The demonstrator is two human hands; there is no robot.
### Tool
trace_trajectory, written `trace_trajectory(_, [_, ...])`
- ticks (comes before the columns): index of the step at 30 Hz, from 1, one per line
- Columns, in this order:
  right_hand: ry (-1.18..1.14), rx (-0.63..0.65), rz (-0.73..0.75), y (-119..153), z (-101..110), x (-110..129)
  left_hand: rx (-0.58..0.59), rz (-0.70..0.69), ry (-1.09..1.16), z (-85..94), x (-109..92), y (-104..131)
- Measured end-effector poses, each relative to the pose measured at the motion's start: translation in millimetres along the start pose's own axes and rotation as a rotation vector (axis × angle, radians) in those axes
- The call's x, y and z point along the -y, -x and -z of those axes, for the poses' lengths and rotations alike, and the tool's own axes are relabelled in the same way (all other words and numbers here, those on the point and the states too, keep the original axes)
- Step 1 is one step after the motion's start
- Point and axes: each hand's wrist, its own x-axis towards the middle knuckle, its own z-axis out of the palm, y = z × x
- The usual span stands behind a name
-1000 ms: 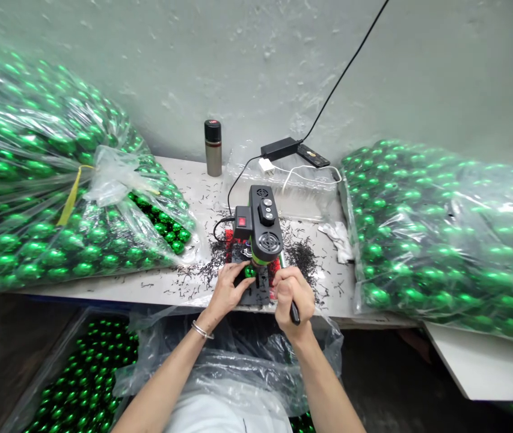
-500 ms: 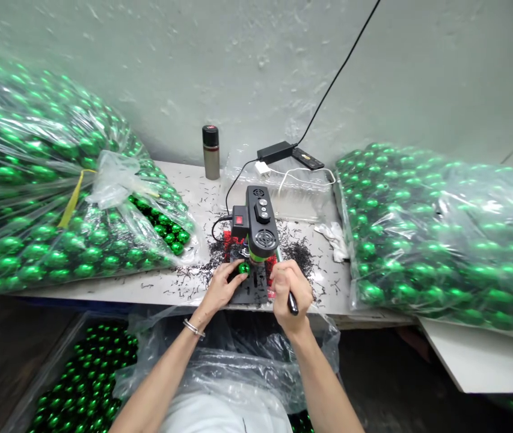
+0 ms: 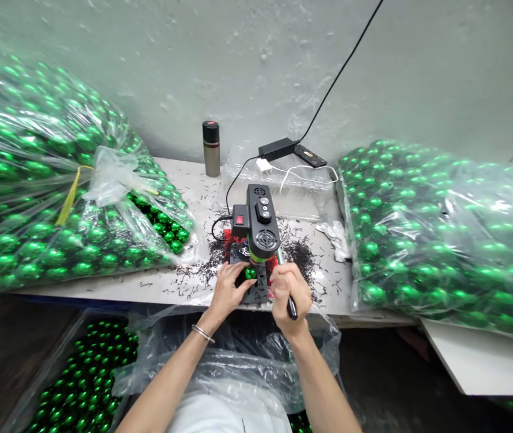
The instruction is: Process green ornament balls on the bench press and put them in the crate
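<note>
A black machine (image 3: 263, 222) with a lever stands at the middle of the white table, two round vents on its top. Under its front end sits a shiny green ball (image 3: 250, 272). My left hand (image 3: 228, 288) has thumb and fingertips around the ball from the left. My right hand (image 3: 291, 296) is wrapped round the black-ended lever handle (image 3: 293, 308) at the machine's right side. Small black bits (image 3: 299, 255) lie scattered on both sides of the machine.
Big clear bags of green balls stand left (image 3: 26, 180) and right (image 3: 441, 234). Behind the machine are a bottle (image 3: 211, 150), a power adapter (image 3: 278, 149) with cables and a clear plastic tray (image 3: 301, 201). A white cloth (image 3: 335, 239) lies rightward; more balls (image 3: 89, 373) are below.
My left hand has moved slightly right with the green ball, which is now further under the machine's front end. My right hand stays on the handle.
</note>
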Motion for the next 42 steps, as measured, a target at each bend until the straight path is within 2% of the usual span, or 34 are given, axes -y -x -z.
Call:
trace_trajectory(8, [0.049, -0.021, 0.092, 26.5, -9.8, -21.8, 0.022, 0.029, 0.003, 0.1, 1.2, 0.6])
trace_trajectory(12, [0.061, -0.076, 0.12, 39.3, -16.8, -34.2, 0.014, 0.022, 0.011, 0.6, -0.5, 0.7])
trace_trajectory(17, [0.053, -0.101, 0.146, 46.7, -20.4, -44.7, 0.014, 0.008, 0.014, 0.8, -0.6, 1.2])
trace_trajectory(20, [0.072, -0.071, 0.175, 47.1, -21.2, -48.3, 0.02, 0.013, 0.018, 1.3, 0.4, 1.9])
trace_trajectory(25, [0.079, -0.046, 0.207, 38.0, -19.9, -41.6, 0.024, 0.013, 0.035, -1.0, 3.3, -0.9])
trace_trajectory(29, [0.039, -0.059, 0.118, 11.9, -8.5, -15.6, -0.005, 0.008, 0.065, -1.0, 1.7, -2.7])
trace_trajectory(33, [-0.008, -0.013, -0.064, -17.1, 5.0, 8.9, -0.057, -0.025, 0.068, 16.2, -9.0, 18.1])
trace_trajectory(36, [-0.021, -0.01, -0.071, -22.5, 6.8, 12.2, -0.002, -0.139, 0.007, 37.2, -17.2, 45.3])
trace_trajectory(38, [-0.022, -0.028, -0.062, -19.1, 4.2, 9.9, 0.019, -0.203, -0.065, 51.0, -17.8, 55.3])
trace_trajectory(40, [-0.022, -0.039, -0.053, -14.5, 1.1, 7.1, -0.021, -0.229, -0.155, 65.3, -12.6, 49.8])
trace_trajectory(42, [-0.025, -0.042, -0.036, -11.2, -0.7, 5.0, -0.11, -0.204, -0.263, 81.0, -2.0, 27.9])
